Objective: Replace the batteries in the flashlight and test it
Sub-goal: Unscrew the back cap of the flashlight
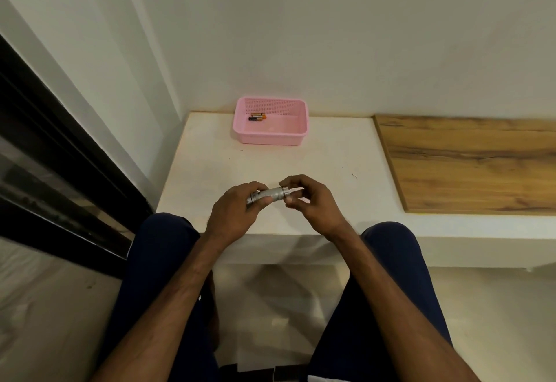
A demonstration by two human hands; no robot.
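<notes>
The silver flashlight (268,196) is held level above the near edge of the white ledge (210,171), partly covered by both hands. The left hand (233,216) curls around its left end, hiding it; the right hand (310,201) pinches the ringed right end between fingers and thumb. Farther back, by the wall, a pink basket (296,135) holds small batteries (257,117), too small to count. A wooden board (469,165) lies right, cut off.
</notes>
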